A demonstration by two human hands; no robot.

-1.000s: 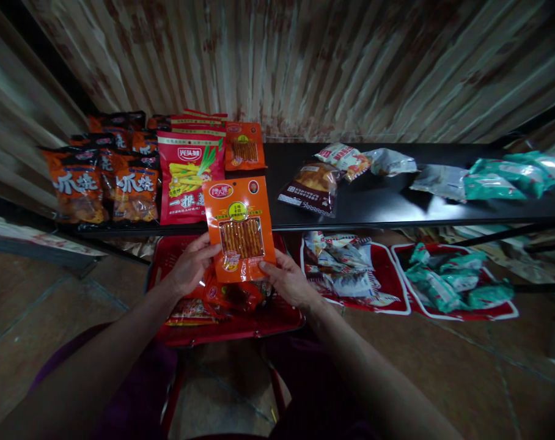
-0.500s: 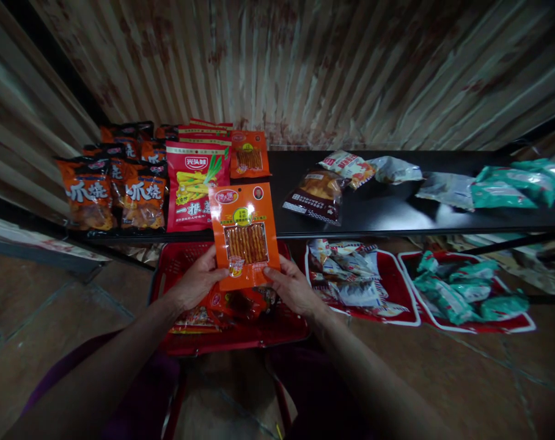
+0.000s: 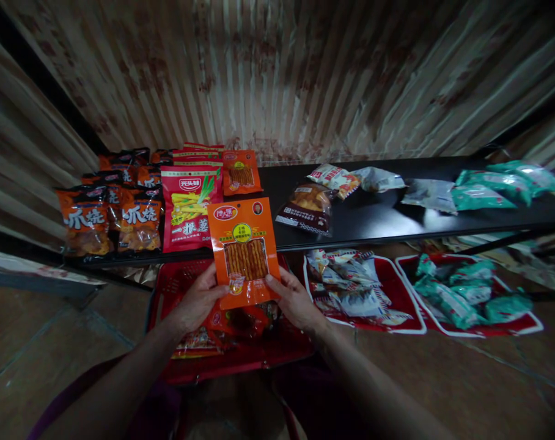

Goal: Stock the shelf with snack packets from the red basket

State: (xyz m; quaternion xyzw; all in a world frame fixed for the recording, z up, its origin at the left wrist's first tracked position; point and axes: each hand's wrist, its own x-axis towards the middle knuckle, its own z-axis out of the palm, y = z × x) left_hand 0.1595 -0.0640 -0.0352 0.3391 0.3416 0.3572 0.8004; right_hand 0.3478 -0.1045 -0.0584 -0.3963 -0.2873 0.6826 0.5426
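Note:
An orange snack packet with a clear window showing brown sticks is held upright between both hands. My left hand pinches its lower left edge, and my right hand grips the lower right edge. Behind the packet's top is a similar orange packet on the black shelf. Red packets with a green onion picture stand in a row to its left. Beneath my hands, the red basket holds more orange and red packets.
Orange-black bags stand at the shelf's left end. A brown bag, white bags and green bags lie farther right. Two red baskets with white rims below hold white bags and green bags. A patterned curtain hangs behind.
The camera view has tilted up slightly, so the shelf and baskets sit lower. Both hands still hold the orange packet in front of the shelf edge.

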